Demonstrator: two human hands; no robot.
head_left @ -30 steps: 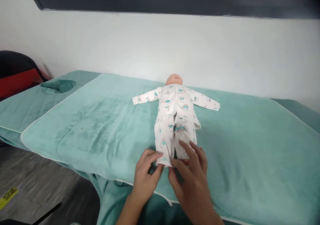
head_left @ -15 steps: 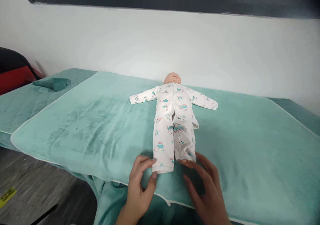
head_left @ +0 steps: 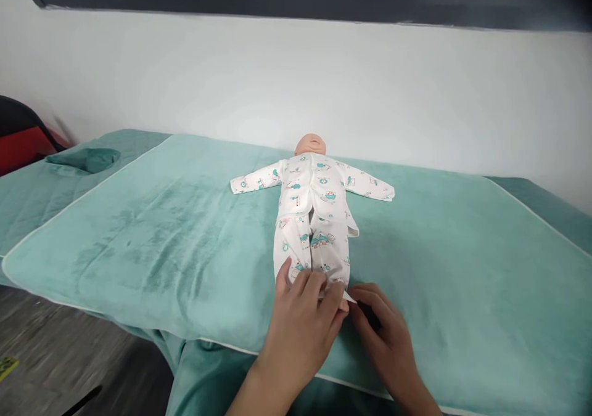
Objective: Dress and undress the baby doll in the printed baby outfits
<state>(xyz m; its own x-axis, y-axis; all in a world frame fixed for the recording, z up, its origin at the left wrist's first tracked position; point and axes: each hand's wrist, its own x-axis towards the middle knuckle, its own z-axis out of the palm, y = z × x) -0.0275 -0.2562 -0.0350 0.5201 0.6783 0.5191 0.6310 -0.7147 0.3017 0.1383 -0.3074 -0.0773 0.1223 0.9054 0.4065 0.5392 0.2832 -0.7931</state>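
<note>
A baby doll point(head_left: 310, 144) lies on its back, arms spread, in a white printed jacket point(head_left: 319, 182) and matching baby trousers point(head_left: 329, 252). My left hand point(head_left: 303, 317) reaches across the lower trouser legs, its fingers curled over the cloth beside the doll's foot; the fingertips are partly hidden. With thumb and forefinger pressed together, my right hand point(head_left: 383, 326) pinches a corner of the right-hand trouser cuff and draws it out to a point. Part of the foot point(head_left: 343, 305) shows between the hands. My left hand covers the other cuff.
The doll lies on a pale green plush mat point(head_left: 161, 219) with white piping, spread over a darker green quilted cover point(head_left: 28, 206). A small green pillow point(head_left: 86, 159) is at the far left, near a red and black chair point(head_left: 21, 142). A white wall point(head_left: 231, 77) stands behind.
My left hand has moved right from the left-hand cuff, across the trouser legs to the other foot. My right hand has closed on the cuff corner. The view has shifted slightly.
</note>
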